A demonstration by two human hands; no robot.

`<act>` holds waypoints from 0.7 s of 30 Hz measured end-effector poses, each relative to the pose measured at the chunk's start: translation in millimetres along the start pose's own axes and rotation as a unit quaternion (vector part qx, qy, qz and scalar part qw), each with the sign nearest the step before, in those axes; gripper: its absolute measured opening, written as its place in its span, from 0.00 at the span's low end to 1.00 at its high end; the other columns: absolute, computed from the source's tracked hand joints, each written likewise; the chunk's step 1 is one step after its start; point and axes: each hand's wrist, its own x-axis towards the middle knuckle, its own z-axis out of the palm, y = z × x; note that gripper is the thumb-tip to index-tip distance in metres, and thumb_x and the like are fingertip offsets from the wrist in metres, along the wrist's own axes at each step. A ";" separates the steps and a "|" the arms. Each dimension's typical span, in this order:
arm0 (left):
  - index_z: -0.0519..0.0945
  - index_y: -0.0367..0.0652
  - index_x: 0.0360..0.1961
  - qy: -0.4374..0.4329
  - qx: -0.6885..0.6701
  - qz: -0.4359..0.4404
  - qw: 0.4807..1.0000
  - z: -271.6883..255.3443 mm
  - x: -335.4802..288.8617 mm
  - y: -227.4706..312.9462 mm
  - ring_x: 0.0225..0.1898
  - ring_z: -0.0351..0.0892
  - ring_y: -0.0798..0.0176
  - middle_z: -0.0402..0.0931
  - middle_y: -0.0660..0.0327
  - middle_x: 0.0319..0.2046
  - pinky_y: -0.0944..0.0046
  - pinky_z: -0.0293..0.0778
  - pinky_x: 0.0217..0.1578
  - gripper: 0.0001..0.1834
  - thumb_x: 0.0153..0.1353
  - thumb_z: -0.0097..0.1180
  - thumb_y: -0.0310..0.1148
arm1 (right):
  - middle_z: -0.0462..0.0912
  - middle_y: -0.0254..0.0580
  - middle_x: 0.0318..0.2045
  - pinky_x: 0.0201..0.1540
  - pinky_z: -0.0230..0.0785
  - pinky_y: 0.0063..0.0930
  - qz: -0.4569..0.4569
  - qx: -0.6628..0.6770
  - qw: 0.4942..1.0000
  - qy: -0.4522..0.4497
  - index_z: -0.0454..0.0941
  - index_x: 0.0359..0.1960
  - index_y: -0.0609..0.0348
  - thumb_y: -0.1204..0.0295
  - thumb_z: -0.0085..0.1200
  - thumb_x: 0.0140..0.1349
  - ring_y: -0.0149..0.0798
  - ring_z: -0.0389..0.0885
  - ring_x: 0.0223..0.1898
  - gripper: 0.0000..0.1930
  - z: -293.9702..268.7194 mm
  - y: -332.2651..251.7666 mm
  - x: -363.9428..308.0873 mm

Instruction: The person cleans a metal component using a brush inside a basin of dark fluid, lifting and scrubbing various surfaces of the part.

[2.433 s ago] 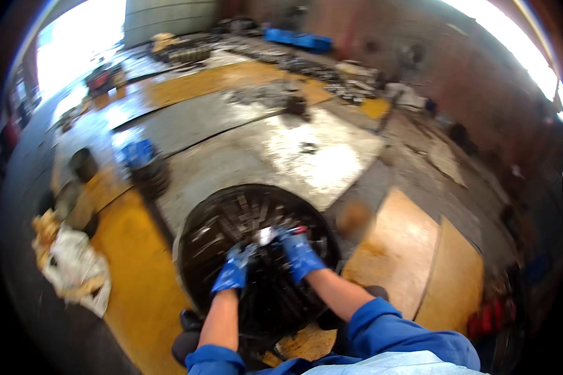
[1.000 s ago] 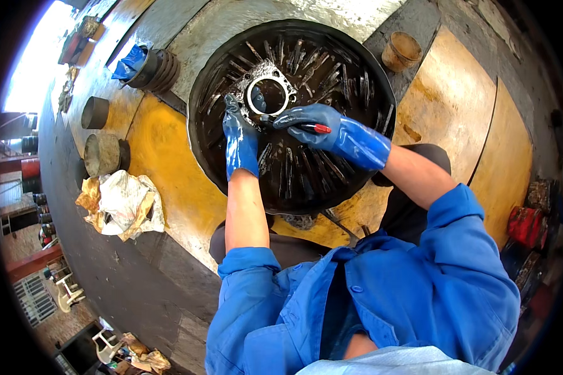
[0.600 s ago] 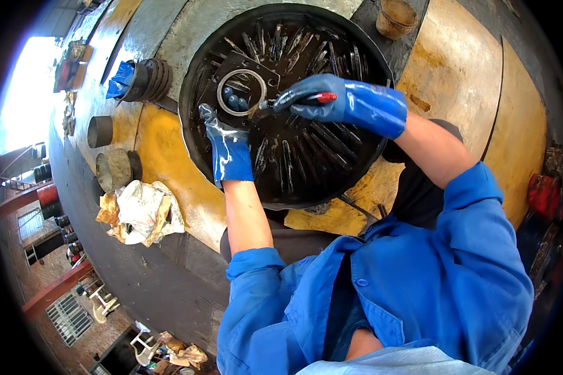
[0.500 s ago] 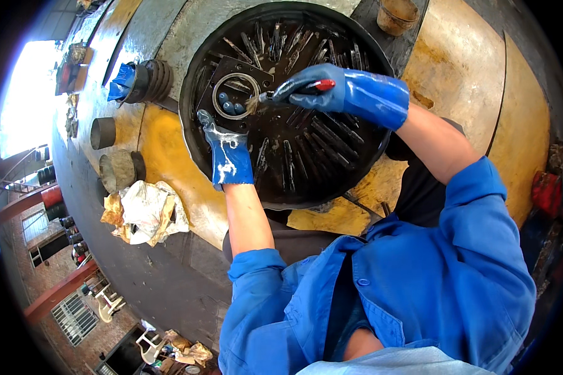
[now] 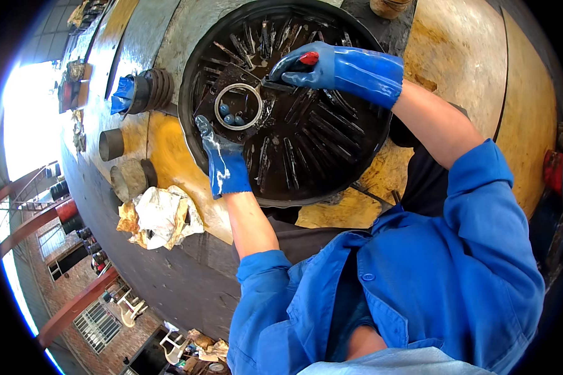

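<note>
My left hand (image 5: 225,159), in a blue rubber glove, grips a dark square flange (image 5: 247,76) with a shiny round ring at its opening. The thumb lies along the outer edge, while several gloved fingertips show through the hole from beneath. In my right hand (image 5: 319,67), gloved alike, is a brush with a red handle (image 5: 309,58). Its dark head reaches the flange's upper right edge; the bristles are hard to make out. Under both hands is a large round black pan (image 5: 281,202), its bottom wet and lined with dark slender bars (image 5: 334,142) fanned out in a ring.
Left of the pan lie a crumpled white rag (image 5: 162,215), short metal sleeves (image 5: 129,180) and a ribbed dark cylinder (image 5: 159,89) with blue material inside. A rusty pot (image 5: 389,7) stands at the far right. Stained metal sheets (image 5: 456,81) cover the floor.
My right hand has moved slightly left and up with the brush, from the ring's right side to the flange's upper right edge. My left hand keeps its grip on the flange.
</note>
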 end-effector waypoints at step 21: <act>0.76 0.41 0.65 0.115 0.432 0.165 0.879 77.9 30.7 10.2 0.52 0.83 0.53 0.81 0.52 0.55 0.49 0.82 0.53 0.27 0.74 0.54 0.47 | 0.89 0.45 0.43 0.50 0.80 0.45 0.060 -0.127 0.988 0.063 0.85 0.52 0.45 0.63 0.59 0.65 0.53 0.87 0.45 0.15 -29.7 -36.0 -9.1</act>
